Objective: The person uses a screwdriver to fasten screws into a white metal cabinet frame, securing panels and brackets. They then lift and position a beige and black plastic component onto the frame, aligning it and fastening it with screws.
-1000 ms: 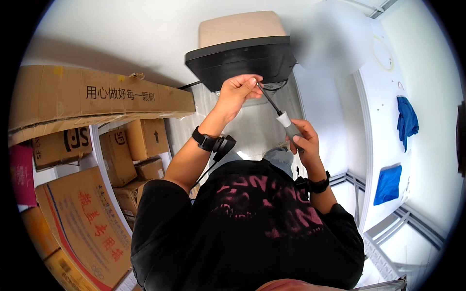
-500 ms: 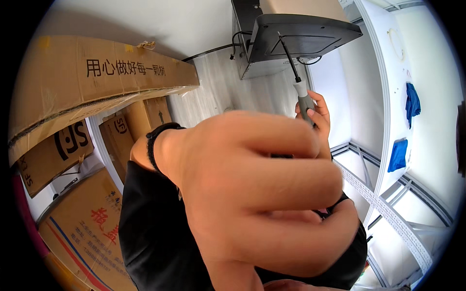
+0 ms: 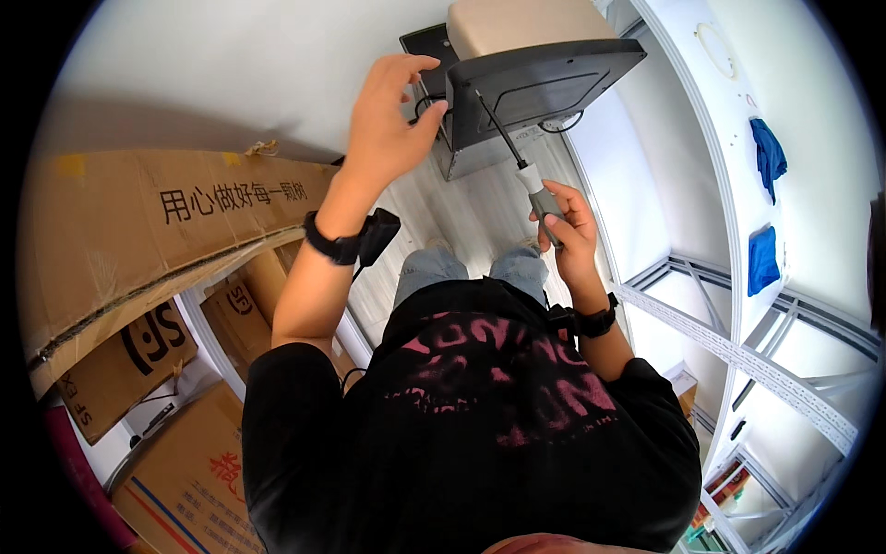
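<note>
Fingers of our left hand (image 3: pixel 388 115) spread wide, the thumb tip resting against the left edge of a dark grey monitor (image 3: pixel 540 83) while the other fingers curl in the air above it, holding nothing. Our right hand (image 3: pixel 565 226) wraps tight around the grey handle of a screwdriver (image 3: pixel 517 152), whose thin black shaft runs up toward eleven o'clock from the fist and meets the back panel of the monitor near its left side. That monitor sits at twelve o'clock from both hands, tilted with its back toward us, and a beige block (image 3: pixel 521 26) lies across its top edge. A black cable (image 3: pixel 563 122) loops below its lower edge.

We wear a black wristband (image 3: pixel 332 245) on the left arm and a black watch (image 3: pixel 595 321) on the right. Below the hands come blue jeans (image 3: pixel 461 268) and a black shirt with pink print (image 3: pixel 480 406).

At nine o'clock from the left hand, large cardboard boxes (image 3: pixel 138 240) stack on a white rack. At three o'clock from the right hand stands a white metal shelf frame (image 3: pixel 729 342), and two blue cloths (image 3: pixel 766 157) hang on the white wall beyond it.
</note>
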Tool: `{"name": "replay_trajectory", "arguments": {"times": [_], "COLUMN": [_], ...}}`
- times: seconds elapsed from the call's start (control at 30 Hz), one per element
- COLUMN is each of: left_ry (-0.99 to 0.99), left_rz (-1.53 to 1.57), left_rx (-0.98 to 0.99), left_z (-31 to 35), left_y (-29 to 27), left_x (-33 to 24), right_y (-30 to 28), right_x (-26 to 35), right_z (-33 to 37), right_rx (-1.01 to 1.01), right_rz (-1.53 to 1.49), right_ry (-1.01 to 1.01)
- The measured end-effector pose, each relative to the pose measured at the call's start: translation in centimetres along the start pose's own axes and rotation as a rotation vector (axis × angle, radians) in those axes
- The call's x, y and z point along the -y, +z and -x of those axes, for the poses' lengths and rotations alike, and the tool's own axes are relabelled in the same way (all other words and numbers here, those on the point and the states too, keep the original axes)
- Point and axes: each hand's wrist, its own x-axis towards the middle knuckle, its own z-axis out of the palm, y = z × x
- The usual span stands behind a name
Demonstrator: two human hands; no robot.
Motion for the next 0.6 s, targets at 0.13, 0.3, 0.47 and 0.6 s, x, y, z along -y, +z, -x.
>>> {"name": "replay_trajectory", "arguments": {"times": [0.13, 0.3, 0.47, 0.6], "left_ry": [-0.062, -0.025, -0.065, -0.06], "left_rz": [0.082, 0.039, 0.046, 0.024], "left_rx": [0.004, 0.047, 0.034, 0.005], "left_z": [-0.9, -1.6, -1.6, -1.6], "left_y": [3.5, 5.3, 5.6, 5.9], "left_x": [1.6, 2.7, 2.6, 3.0], "right_y": [0.8, 2.0, 2.6, 3.2], "right_x": [-0.6, -1.1, -1.0, -0.2], "right_z": [-0.2, -0.4, -0.6, -0.4], "right_rx": [-0.039, -0.085, -0.095, -0.096], "right_rz": [0.02, 0.099, 0.104, 0.205], "right_ry": [0.009, -0.023, -0.029, 0.039]}}
